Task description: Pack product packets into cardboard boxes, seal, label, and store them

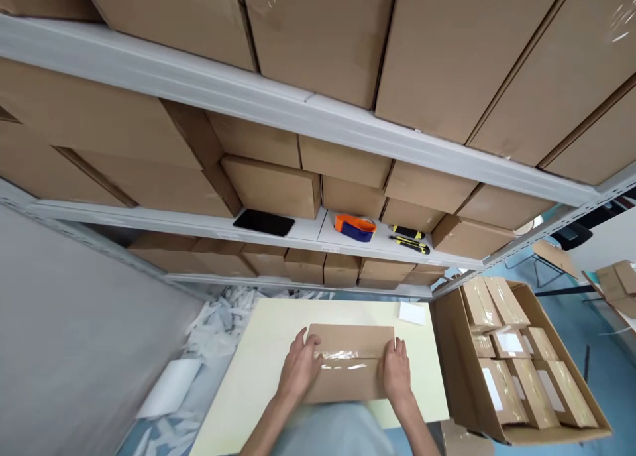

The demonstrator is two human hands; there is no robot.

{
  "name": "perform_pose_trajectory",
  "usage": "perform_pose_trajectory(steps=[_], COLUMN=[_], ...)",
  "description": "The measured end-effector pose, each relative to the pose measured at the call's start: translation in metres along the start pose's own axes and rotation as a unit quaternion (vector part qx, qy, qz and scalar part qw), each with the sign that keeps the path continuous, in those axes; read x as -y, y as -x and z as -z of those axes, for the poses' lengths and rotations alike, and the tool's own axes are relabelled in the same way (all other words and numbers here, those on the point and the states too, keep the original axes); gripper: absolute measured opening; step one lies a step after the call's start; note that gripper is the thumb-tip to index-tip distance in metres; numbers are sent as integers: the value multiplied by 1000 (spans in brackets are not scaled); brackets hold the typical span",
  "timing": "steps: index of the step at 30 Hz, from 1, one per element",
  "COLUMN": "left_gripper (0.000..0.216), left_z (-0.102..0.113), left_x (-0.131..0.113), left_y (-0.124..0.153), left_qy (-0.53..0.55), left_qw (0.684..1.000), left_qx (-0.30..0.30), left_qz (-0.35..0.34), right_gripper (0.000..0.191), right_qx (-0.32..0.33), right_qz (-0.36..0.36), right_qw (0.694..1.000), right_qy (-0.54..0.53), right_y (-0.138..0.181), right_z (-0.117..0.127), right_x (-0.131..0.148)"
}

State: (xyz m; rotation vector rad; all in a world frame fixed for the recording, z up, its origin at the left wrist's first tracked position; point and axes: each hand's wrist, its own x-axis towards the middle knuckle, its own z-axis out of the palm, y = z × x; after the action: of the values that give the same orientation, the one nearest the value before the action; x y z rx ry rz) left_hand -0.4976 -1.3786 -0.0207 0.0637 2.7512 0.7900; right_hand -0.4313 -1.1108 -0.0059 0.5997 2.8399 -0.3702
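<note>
A closed cardboard box (348,380) with clear tape along its middle seam lies on the pale yellow tabletop (258,350), close to my body. My left hand (299,366) grips its left end, thumb on the top face. At the opposite end my right hand (396,370) holds the box's right edge, fingers curled round it. Near the table's far right corner lies a small stack of white labels or paper (412,313), apart from both hands.
A large open carton (460,390) filled with several taped boxes stands right of the table. Ahead, a metal shelf (298,229) carries boxes, a black phone (264,222), an orange-and-blue tape dispenser (355,227) and yellow-black utility knives (410,244). White scraps (218,323) litter the left floor.
</note>
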Motion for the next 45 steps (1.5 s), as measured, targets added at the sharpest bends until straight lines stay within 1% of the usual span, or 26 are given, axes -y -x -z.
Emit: perform_pose_trajectory(steps=[1,2,3,5,7,9,11,13,14,15,17,20,23,27,29,31,33,35,36,38,40,43,45], left_gripper=[25,26,26,27,27,24,22,21,23,24,24,24,25,25,24,25,26,29,30,31,29,25,26], left_z=[0,1,4,15,35,62,91,118,128,135,143,139,124,104,96,89,82,75,71,65,58,50,48], left_x=[-2,-6,-11,-30,-58,-92,-124,-150,-159,-165,-172,-166,-150,-122,-111,-103,-98,-96,-96,-98,-101,-105,-106], left_y=[-3,-7,-13,-31,-55,-79,-102,-120,-126,-131,-136,-129,-113,-91,-79,-65,-47,-23,-11,15,38,66,81], left_qy=[-2,-2,0,9,21,35,49,61,65,70,77,90,106,126,146,179,223,269,289,319,340,369,388], left_qw=[1000,999,998,993,984,972,958,948,944,941,938,934,935,943,944,940,934,927,923,918,914,908,903], left_qx=[-7,-16,-27,-61,-104,-145,-185,-218,-231,-241,-254,-268,-275,-261,-254,-246,-239,-232,-228,-218,-202,-187,-176], left_qz=[-15,-34,-56,-102,-144,-183,-212,-225,-228,-227,-224,-218,-199,-161,-154,-154,-145,-122,-109,-92,-87,-68,-58], right_gripper=[47,46,43,40,41,45,49,50,49,48,45,45,47,53,53,49,45,41,40,39,44,56,62], right_qx=[-8,-18,-32,-65,-104,-137,-156,-158,-150,-131,-111,-93,-96,-110,-107,-101,-91,-67,-48,-3,42,85,98], right_qz=[-1,17,45,111,176,223,261,277,274,263,254,234,216,234,251,262,266,273,275,268,242,181,147], right_qw=[1000,1000,998,992,979,965,953,947,948,953,956,962,967,963,961,959,959,948,929,878,845,817,794], right_qy=[2,1,-2,-7,-9,-5,6,32,53,77,95,104,99,73,53,35,-16,-150,-243,-396,-475,-541,-581], right_y=[-5,-13,-22,-44,-68,-93,-118,-143,-154,-166,-186,-205,-213,-213,-208,-197,-175,-140,-119,-71,-24,31,53], right_z=[4,10,19,46,83,125,165,196,207,215,222,216,203,193,190,183,167,143,130,105,88,80,84], right_x=[6,13,22,43,71,103,137,169,183,195,212,223,222,213,206,196,179,157,144,121,104,92,89])
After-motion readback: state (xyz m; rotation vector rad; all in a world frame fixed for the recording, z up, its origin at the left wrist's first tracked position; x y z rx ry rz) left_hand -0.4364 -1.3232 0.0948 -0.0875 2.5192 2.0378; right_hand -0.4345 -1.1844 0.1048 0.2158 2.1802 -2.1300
